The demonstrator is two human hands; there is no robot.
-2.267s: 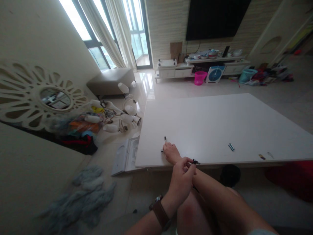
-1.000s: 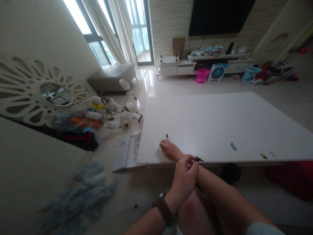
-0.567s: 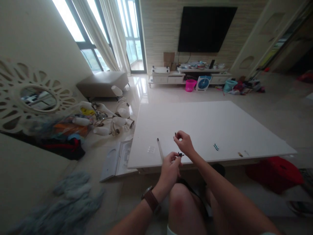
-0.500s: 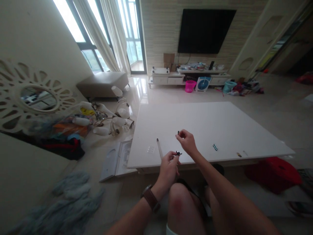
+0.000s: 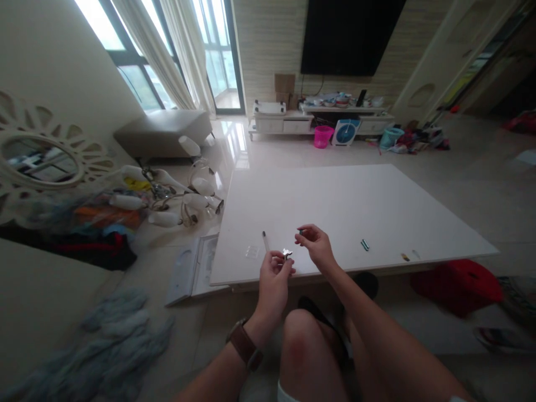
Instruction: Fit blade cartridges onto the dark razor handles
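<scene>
Over the near edge of a white table [image 5: 310, 195], my left hand [image 5: 274, 276] pinches a small shiny metal piece [image 5: 287, 254], its exact kind too small to make out. My right hand [image 5: 316, 245] is just right of it and a bit farther off, with a tiny dark piece [image 5: 300, 231] between thumb and fingertips. The two pieces are apart. A pen-like stick [image 5: 266, 240] with a dark tip lies beyond my left hand, partly hidden by it. Left of that lies a clear plastic piece [image 5: 252, 252]. Small green-and-silver cylinders [image 5: 365, 244] rest to the right.
Near the table's right front edge lie a small brown-and-yellow item [image 5: 405, 257] and a thin clear piece [image 5: 416, 254]. A red stool [image 5: 464, 285] stands below that edge. On the floor at left are a chandelier [image 5: 184, 201] and an open white box [image 5: 190, 271].
My left hand has turned slightly, so the metal piece now shows a brighter side. My right hand still holds its dark piece close by. The camera view has tilted down and shifted a little.
</scene>
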